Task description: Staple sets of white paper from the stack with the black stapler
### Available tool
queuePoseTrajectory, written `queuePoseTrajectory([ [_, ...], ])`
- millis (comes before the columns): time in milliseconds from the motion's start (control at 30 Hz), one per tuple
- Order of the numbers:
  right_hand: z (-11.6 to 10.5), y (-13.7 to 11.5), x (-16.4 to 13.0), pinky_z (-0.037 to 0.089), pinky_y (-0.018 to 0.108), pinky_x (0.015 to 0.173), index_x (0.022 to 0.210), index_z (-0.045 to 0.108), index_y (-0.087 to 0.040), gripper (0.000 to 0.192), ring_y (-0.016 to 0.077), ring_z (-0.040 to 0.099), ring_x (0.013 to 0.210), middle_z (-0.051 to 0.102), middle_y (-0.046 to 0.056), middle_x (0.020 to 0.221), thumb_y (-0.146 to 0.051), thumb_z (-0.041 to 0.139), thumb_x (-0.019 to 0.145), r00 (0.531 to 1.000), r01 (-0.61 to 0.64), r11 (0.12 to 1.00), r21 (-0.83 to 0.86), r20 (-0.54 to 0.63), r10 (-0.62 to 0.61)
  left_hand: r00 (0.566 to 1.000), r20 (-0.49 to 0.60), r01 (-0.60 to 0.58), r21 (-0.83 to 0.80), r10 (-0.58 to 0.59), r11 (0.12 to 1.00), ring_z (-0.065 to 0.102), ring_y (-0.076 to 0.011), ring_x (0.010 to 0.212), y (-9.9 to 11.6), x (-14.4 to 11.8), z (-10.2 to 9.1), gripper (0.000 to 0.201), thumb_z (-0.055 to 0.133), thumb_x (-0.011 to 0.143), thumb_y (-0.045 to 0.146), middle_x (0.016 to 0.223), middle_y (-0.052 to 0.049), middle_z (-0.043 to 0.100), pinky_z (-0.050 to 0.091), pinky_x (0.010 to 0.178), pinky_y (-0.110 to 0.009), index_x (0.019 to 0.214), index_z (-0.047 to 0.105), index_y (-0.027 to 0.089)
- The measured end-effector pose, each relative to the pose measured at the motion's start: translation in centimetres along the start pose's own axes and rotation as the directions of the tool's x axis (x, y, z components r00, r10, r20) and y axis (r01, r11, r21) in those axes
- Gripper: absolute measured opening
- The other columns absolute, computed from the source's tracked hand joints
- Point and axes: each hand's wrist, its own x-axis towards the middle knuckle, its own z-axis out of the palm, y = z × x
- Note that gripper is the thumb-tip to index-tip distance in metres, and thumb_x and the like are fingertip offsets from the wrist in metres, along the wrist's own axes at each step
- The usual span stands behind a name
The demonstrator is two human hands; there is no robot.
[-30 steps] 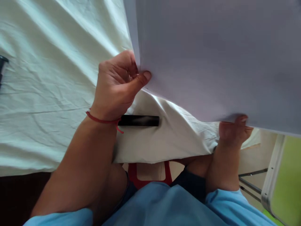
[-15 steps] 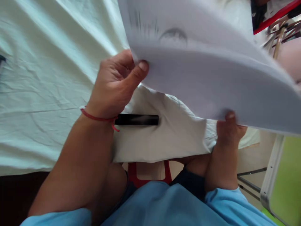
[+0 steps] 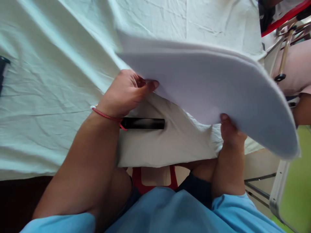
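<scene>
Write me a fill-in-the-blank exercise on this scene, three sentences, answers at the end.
1. Both hands, the left hand and the right hand, hold a stack of white ____.
2. The left wrist wears a thin ____ string.
3. A black marker lies on the pale ____ over the table.

Answers: paper; red; cloth

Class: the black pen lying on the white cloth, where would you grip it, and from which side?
Grip the black pen at its free right half, coming from above. It lies flat and crosswise on the cloth, and its left end sits under the left hand's wrist.
</scene>
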Motion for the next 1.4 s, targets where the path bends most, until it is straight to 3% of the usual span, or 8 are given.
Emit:
queuePoseTrajectory([
  [133, 1.4, -1.1, -0.5, 0.064, 0.061, 0.127, 0.113, 0.079, -0.026, 0.061, 0.0337, 0.072, 0.145, 0.080, 0.007, 0.134, -0.048, 0.104, 0.062, 0.991, 0.017, 0.982, 0.187, -0.130, 0.008, 0.999, 0.040, -0.035, -0.038, 0.036, 0.999, 0.061, -0.0180, 0.092, 0.3, 0.1, 0.1, 0.029, 0.089, 0.099, 0.044, 0.089, -0.001, 0.071, 0.055, 0.091, -0.031, 0.086, 0.076, 0.022],
  [267, 2.1, -1.9, -0.5, 0.068, 0.055, 0.123, 0.099, 0.079, -0.025, 0.053, 0.0327, 0.076, 0.139, 0.083, 0.005, 0.122, -0.040, 0.105, 0.055, 0.980, -0.033, 0.945, 0.325, -0.175, 0.095, 0.985, 0.133, 0.121, -0.054, -0.113, 0.991, 0.048, -0.0146, 0.080, 1.3, 0.1, 0.3, 0.045, 0.090, 0.100, 0.057, 0.085, 0.001, 0.054, 0.049, 0.076, -0.030, 0.084, 0.064, 0.024],
  [400, 2.2, -2.3, -0.2, 0.066, 0.055, 0.127, 0.095, 0.080, -0.026, 0.046, 0.0307, 0.078, 0.137, 0.085, 0.004, 0.119, -0.038, 0.103, 0.057, 0.983, -0.039, 0.931, 0.363, -0.156, 0.102, 0.945, 0.216, 0.269, -0.075, -0.247, 0.960, 0.049, -0.0122, 0.072, 1.7, -0.1, 0.3, 0.054, 0.092, 0.098, 0.066, 0.083, 0.002, 0.053, 0.046, 0.068, -0.028, 0.084, 0.061, 0.024],
  [767, 2.3, -2.6, -0.5, 0.069, 0.049, 0.122, 0.106, 0.082, -0.019, 0.059, 0.0270, 0.080, 0.130, 0.088, 0.006, 0.119, -0.031, 0.109, 0.054, 0.976, -0.138, 0.923, 0.359, -0.110, 0.188, 0.954, 0.200, 0.201, 0.124, -0.222, 0.972, 0.073, -0.0241, 0.104, 1.5, -0.4, 0.3, 0.037, 0.067, 0.110, 0.054, 0.101, -0.006, 0.075, 0.063, 0.083, -0.028, 0.096, 0.073, 0.020],
  [1000, -0.6, -2.6, 0.3, 0.071, 0.047, 0.116, 0.104, 0.083, -0.016, 0.065, 0.0270, 0.083, 0.116, 0.088, 0.009, 0.116, -0.033, 0.112, 0.049, 0.962, -0.194, 0.952, 0.236, -0.145, 0.232, 0.934, 0.256, 0.140, 0.376, -0.248, 0.916, 0.064, -0.0184, 0.076, 1.6, 0.1, -0.6, 0.017, 0.071, 0.100, 0.036, 0.084, -0.002, 0.073, 0.051, 0.069, -0.028, 0.104, 0.077, 0.020],
  [1100, -2.6, -2.3, 0.9, 0.074, 0.046, 0.109, 0.100, 0.083, -0.018, 0.065, 0.0267, 0.083, 0.110, 0.088, 0.008, 0.110, -0.037, 0.112, 0.046, 0.961, -0.217, 0.964, 0.154, -0.139, 0.239, 0.908, 0.307, 0.133, 0.437, -0.286, 0.890, 0.066, -0.0193, 0.075, 1.8, 0.3, -0.8, 0.024, 0.074, 0.096, 0.036, 0.083, -0.001, 0.075, 0.050, 0.070, -0.029, 0.113, 0.079, 0.020],
  [1233, -4.5, -2.1, 1.3, 0.076, 0.039, 0.098, 0.105, 0.088, -0.019, 0.068, 0.0273, 0.083, 0.109, 0.089, 0.009, 0.114, -0.036, 0.112, 0.044, 0.953, -0.243, 0.966, 0.089, -0.165, 0.255, 0.879, 0.394, 0.064, 0.460, -0.269, 0.885, 0.067, -0.0194, 0.078, 1.8, 0.3, -0.7, 0.030, 0.074, 0.095, 0.042, 0.089, -0.003, 0.077, 0.049, 0.073, -0.029, 0.114, 0.081, 0.019],
  [1400, -5.5, -2.3, 1.3, 0.074, 0.032, 0.080, 0.101, 0.089, -0.016, 0.067, 0.0261, 0.081, 0.098, 0.088, 0.011, 0.110, -0.034, 0.111, 0.040, 0.931, -0.314, 0.949, 0.032, -0.185, 0.315, 0.888, 0.396, 0.048, 0.422, -0.232, 0.906, 0.066, -0.0197, 0.079, 1.8, 0.3, -1.4, 0.031, 0.076, 0.095, 0.048, 0.091, -0.003, 0.078, 0.049, 0.072, -0.029, 0.108, 0.081, 0.020],
])
